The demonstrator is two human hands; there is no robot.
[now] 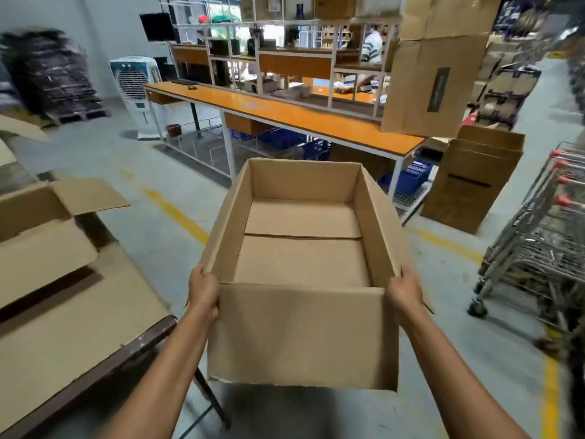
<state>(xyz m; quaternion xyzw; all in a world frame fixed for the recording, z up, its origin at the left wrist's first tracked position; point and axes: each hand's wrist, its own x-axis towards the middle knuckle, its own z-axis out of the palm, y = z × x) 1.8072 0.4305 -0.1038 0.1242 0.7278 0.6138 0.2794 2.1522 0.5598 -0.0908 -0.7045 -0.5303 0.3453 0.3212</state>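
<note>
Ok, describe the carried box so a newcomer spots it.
Before the long orange workbench, look at the open cardboard box mid-frame. Unlike the other cartons, it is empty and off the ground, a left hand and right hand gripping its near corners.

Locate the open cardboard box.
Head view, centre: the box is held up between the left hand and right hand, in front of the orange workbench.

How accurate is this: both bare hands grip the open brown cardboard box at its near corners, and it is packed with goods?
Wrong on the contents: the head view shows the open brown cardboard box empty, bare bottom flaps only. The left hand and right hand do grip its near corners.
</note>
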